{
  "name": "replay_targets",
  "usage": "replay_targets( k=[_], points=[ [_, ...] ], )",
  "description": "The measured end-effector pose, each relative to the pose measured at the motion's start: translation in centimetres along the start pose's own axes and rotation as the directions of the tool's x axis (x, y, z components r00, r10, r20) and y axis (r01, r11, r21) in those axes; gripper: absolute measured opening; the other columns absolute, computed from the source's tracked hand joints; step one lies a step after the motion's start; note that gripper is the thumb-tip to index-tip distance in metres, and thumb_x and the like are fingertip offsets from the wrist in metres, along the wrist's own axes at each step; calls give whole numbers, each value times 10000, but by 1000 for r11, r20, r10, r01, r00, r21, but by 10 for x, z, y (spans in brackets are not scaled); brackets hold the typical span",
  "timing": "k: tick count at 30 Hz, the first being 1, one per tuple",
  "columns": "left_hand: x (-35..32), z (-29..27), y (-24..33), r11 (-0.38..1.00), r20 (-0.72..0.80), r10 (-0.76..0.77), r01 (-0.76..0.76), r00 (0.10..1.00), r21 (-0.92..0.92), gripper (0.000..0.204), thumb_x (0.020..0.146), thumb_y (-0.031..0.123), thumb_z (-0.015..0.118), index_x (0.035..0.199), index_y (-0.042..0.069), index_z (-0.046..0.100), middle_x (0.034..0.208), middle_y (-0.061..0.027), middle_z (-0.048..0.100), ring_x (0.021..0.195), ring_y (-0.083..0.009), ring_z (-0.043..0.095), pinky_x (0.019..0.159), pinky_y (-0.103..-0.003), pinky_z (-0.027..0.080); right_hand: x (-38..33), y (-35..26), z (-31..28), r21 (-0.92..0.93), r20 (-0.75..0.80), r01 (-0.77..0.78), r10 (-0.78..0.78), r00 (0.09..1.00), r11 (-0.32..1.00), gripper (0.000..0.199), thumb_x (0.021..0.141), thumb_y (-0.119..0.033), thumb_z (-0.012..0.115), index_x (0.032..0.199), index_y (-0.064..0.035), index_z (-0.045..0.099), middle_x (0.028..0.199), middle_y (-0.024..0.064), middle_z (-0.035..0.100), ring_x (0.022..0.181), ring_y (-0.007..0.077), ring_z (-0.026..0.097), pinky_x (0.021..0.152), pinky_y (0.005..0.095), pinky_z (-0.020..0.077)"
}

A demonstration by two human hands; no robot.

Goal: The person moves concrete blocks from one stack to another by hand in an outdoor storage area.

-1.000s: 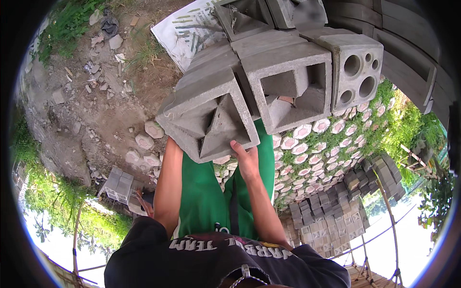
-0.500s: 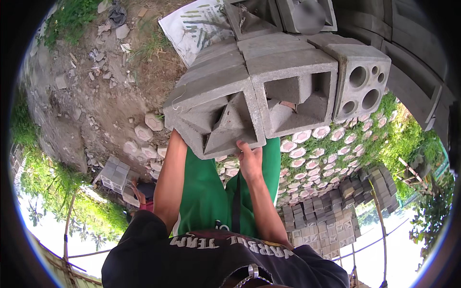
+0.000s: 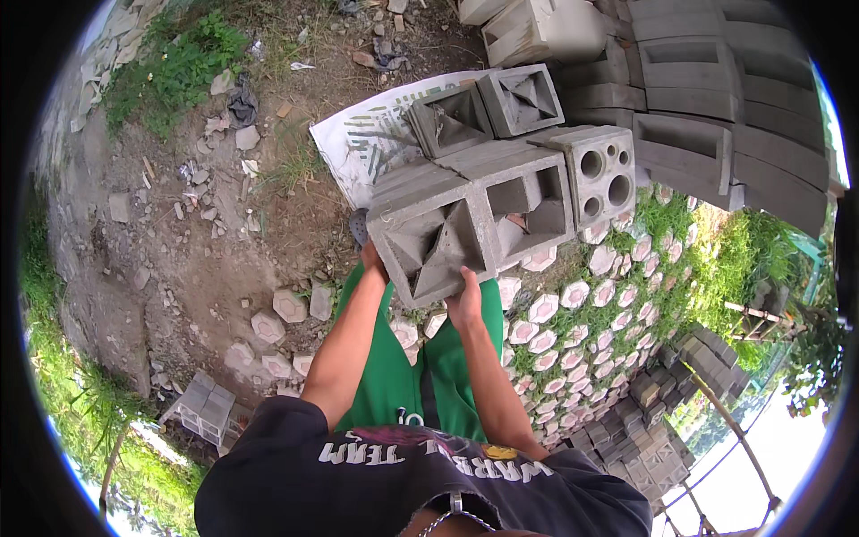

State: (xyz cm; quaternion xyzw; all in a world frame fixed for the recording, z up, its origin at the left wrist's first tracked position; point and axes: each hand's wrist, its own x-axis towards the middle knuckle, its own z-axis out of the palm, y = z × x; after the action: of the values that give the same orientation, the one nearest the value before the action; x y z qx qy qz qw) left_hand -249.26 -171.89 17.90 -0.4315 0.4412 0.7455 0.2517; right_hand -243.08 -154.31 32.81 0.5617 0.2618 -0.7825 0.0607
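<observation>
Both my hands are at the lower end of a grey concrete ventilation block (image 3: pixel 438 253), whose front opening is crossed by slanted, triangular faces. My left hand (image 3: pixel 374 261) grips its left side, with most of the fingers hidden by the block. On the lower right edge, my right hand (image 3: pixel 465 300) has its thumb up against the front and its other fingers out of sight underneath. A second ventilation block (image 3: pixel 557 183) with a stepped square opening sits tight against its right side. Beside that stands a block with round holes (image 3: pixel 605 143).
Two more ventilation blocks (image 3: pixel 530 79) sit behind, by a white printed sack (image 3: pixel 344 143). Tall stacks of grey blocks (image 3: pixel 684 85) rise at the far right. Hexagonal pavers (image 3: pixel 546 309) in grass lie to the right, and rubble (image 3: pixel 201 179) covers the dirt on the left.
The view has shifted back, so the blocks look smaller and farther away. Both hands stay on the same block. Another person's hand at the lower left has gone out of sight.
</observation>
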Motion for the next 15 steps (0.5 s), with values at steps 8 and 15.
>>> replay_targets(
  k=[8, 15],
  points=[
    [-125, 13, 77, 786, -101, 1, 62, 995, 615, 314, 928, 237, 502, 1102, -5, 601, 941, -110, 664, 751, -186, 641, 594, -305, 526, -65, 47, 6, -321, 53, -39, 59, 997, 946, 749, 880, -528, 542, 1411, -68, 281, 1396, 154, 390, 1244, 277, 421, 965, 452, 401],
    [-138, -117, 169, 713, -180, 241, -48, 954, 700, 333, 901, 299, 597, 817, -20, 640, 622, -69, 630, 412, -106, 491, 358, -255, 345, -57, 60, -13, -887, 240, 303, -211, 947, 349, 592, 871, -560, 529, 914, 6, 696, 828, 113, 680, 748, 172, 632, 704, 296, 500]
  ],
)
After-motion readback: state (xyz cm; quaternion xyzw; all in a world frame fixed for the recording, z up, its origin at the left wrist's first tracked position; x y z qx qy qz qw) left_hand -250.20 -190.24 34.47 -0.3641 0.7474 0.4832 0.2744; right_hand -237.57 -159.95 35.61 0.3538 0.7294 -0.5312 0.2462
